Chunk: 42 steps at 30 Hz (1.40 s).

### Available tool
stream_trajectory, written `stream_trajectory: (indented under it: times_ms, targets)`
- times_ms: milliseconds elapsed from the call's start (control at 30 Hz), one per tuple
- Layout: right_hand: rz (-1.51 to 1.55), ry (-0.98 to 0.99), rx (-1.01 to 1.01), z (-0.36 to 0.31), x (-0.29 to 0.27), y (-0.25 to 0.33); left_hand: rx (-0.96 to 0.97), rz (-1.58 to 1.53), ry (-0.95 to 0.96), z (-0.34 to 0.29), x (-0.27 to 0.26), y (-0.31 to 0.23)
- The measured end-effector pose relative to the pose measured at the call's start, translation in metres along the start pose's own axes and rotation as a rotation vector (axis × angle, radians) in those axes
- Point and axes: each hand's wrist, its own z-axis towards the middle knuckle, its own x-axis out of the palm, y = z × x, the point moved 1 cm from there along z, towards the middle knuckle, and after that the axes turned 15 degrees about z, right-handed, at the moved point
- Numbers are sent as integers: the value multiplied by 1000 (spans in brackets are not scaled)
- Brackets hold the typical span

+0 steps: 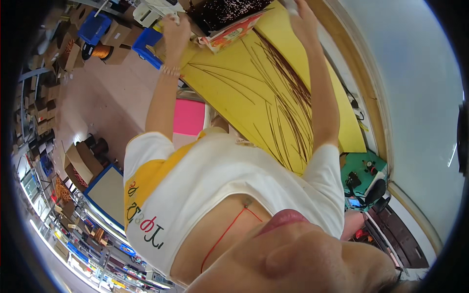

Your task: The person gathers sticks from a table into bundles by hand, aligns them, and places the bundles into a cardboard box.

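Left hand (177, 33) curls beside the box (234, 35), right hand (304, 20) opposite; whether they grip, I cannot tell. Strands (287, 72) strew the surface (234, 108).

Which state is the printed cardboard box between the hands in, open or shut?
Open: the cardboard box shows dark strands with pale tips through its uncovered top.

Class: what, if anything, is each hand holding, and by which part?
Right hand: a pale thing shows there, but the picture's top edge crops both, so no hold can be told. Left hand: too blurred to tell.
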Motion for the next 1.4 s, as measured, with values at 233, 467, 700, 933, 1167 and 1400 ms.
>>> stream_trajectory:
  times_ms: [233,467,700,933,1167,1400]
  targets:
    - [-274,194,235,76,46,-36,-119,69,178,-21,5,12]
    - [-268,95,-53,43,79,-81,337,193,-17,-10,-9,33]
    - [-252,108,121,49,62,-79,8,-33,295,15,-18,36]
    - [497,197,45,8,20,-71,403,-244,-163,-33,-62,-154]
    - [256,98,452,-135,-54,-125,788,838,377,30,-20,-65]
    - [170,-114,704,-316,-161,-207,1433,1070,347,24,-12,-68]
